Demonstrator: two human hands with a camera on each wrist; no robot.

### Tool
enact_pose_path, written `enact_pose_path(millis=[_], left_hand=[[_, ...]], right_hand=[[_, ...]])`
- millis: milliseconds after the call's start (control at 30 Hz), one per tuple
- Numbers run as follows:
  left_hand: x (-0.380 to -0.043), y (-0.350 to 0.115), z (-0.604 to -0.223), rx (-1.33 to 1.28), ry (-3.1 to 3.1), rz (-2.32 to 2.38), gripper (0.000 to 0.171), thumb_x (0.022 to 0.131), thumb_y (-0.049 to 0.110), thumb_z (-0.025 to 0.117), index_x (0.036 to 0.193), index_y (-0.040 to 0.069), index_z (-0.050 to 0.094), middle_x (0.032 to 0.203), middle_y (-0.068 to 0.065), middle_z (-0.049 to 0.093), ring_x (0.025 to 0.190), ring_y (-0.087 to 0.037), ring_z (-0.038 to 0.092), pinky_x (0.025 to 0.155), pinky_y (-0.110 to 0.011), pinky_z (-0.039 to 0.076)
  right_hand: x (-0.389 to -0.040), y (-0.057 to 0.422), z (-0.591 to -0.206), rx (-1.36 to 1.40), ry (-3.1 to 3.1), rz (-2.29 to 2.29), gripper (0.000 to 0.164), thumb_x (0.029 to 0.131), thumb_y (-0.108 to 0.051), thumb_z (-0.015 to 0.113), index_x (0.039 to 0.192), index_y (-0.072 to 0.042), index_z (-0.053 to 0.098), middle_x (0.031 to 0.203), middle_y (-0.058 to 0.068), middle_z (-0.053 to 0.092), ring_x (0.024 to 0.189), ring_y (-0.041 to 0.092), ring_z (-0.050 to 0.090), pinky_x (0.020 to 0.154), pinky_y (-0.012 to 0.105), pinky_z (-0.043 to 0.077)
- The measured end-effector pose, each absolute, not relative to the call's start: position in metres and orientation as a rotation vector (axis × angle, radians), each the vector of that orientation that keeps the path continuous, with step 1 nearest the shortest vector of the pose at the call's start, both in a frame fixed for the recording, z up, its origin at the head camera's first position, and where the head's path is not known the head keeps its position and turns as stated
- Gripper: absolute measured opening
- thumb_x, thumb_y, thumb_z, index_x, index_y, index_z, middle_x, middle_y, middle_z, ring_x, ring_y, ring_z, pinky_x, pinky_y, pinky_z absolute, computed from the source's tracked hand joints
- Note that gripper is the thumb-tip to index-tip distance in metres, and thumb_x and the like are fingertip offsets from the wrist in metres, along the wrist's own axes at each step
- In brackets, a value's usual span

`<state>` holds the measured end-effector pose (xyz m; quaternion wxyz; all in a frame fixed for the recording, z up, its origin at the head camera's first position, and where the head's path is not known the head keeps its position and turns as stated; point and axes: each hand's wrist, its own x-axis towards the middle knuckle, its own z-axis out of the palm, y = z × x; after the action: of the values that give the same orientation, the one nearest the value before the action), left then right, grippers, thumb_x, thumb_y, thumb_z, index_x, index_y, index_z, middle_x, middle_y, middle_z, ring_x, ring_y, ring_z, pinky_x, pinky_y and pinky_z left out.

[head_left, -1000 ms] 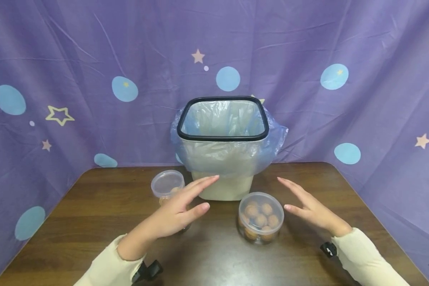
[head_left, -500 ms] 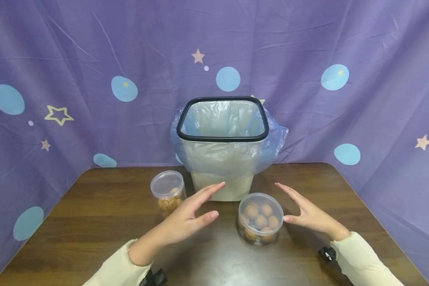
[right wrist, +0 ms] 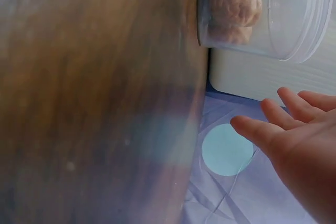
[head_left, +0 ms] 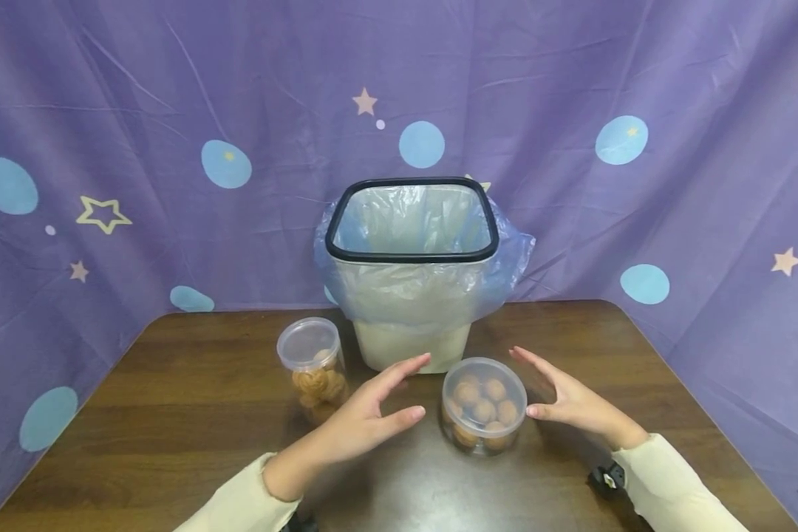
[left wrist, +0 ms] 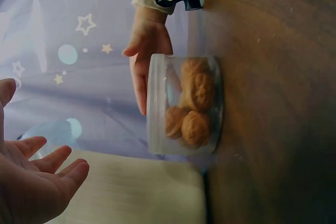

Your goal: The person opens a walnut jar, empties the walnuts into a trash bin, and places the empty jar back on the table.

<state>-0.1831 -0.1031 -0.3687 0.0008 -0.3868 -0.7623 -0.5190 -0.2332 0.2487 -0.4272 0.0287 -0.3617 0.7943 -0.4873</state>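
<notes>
A short, wide clear jar with a translucent lid stands on the table and holds several walnuts. My left hand hovers to its left, fingers extended and thumb apart, holding nothing. On the jar's other side is my right hand, fingers straight and thumb tip close to the lid's edge. A gap shows between the right hand and the jar in the right wrist view. Behind my left hand stands a taller lidded clear jar of tan, ridged pieces, its lower part partly covered by my wrist.
A cream bin with a black rim and a bluish plastic liner stands at the back of the brown wooden table. Behind it hangs a purple patterned curtain.
My left hand has moved right and nearer to the wide jar, uncovering more of the taller jar. My right hand has lowered slightly and come a little closer to the wide jar.
</notes>
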Motion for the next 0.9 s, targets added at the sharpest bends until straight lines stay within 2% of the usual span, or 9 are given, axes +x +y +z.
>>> enact_pose_path(millis=[133, 300, 367, 533, 700, 900], left_hand=[[-0.187, -0.099, -0.377, -1.157, -2.397, -1.774, 0.060, 0.091, 0.013, 0.061, 0.144, 0.004, 0.034, 0.146, -0.009, 0.040, 0.134, -0.027, 0.036, 0.107, -0.040, 0.035], [-0.193, -0.094, -0.385, -1.039, -2.430, -1.928, 0.060, 0.091, 0.015, 0.061, 0.144, 0.004, 0.035, 0.144, -0.013, 0.042, 0.130, -0.031, 0.041, 0.106, -0.050, 0.034], [-0.194, -0.092, -0.388, -0.997, -2.440, -1.983, 0.061, 0.091, 0.016, 0.062, 0.144, 0.003, 0.034, 0.144, -0.015, 0.042, 0.129, -0.032, 0.042, 0.105, -0.052, 0.034], [-0.197, -0.087, -0.396, -0.944, -2.445, -2.100, 0.065, 0.089, 0.016, 0.064, 0.144, 0.001, 0.033, 0.143, -0.019, 0.041, 0.128, -0.035, 0.041, 0.106, -0.053, 0.032], [-0.201, -0.082, -0.403, -0.933, -2.406, -2.129, 0.068, 0.086, 0.013, 0.067, 0.143, -0.001, 0.033, 0.143, -0.023, 0.040, 0.129, -0.039, 0.040, 0.106, -0.054, 0.032], [-0.207, -0.074, -0.410, -0.934, -2.384, -2.114, 0.071, 0.083, 0.012, 0.071, 0.143, 0.000, 0.035, 0.144, -0.023, 0.038, 0.130, -0.036, 0.039, 0.106, -0.051, 0.034]], right_hand=[[-0.235, 0.249, -0.428, -1.130, 2.328, -1.570, 0.083, 0.082, -0.003, 0.068, 0.147, 0.005, 0.017, 0.148, 0.031, 0.022, 0.137, 0.002, 0.026, 0.105, 0.016, 0.026], [-0.234, 0.249, -0.428, -1.127, 2.194, -1.634, 0.081, 0.086, -0.005, 0.064, 0.147, 0.007, 0.012, 0.148, 0.035, 0.016, 0.137, 0.007, 0.028, 0.105, 0.019, 0.030], [-0.233, 0.249, -0.428, -1.124, 2.128, -1.676, 0.079, 0.089, -0.007, 0.062, 0.146, 0.008, 0.010, 0.150, 0.030, 0.018, 0.137, 0.007, 0.029, 0.105, 0.020, 0.032], [-0.230, 0.249, -0.425, -1.111, 1.981, -1.775, 0.077, 0.092, -0.009, 0.057, 0.146, 0.010, 0.005, 0.154, 0.004, 0.025, 0.135, 0.004, 0.031, 0.105, 0.022, 0.032], [-0.226, 0.250, -0.426, -1.007, 1.905, -1.785, 0.075, 0.093, -0.009, 0.054, 0.149, 0.003, 0.005, 0.155, -0.002, 0.022, 0.138, 0.005, 0.026, 0.104, 0.020, 0.030], [-0.228, 0.248, -0.435, -0.964, 1.836, -1.818, 0.078, 0.092, -0.010, 0.057, 0.148, 0.004, 0.004, 0.157, 0.011, 0.013, 0.136, 0.001, 0.027, 0.104, 0.017, 0.027]])
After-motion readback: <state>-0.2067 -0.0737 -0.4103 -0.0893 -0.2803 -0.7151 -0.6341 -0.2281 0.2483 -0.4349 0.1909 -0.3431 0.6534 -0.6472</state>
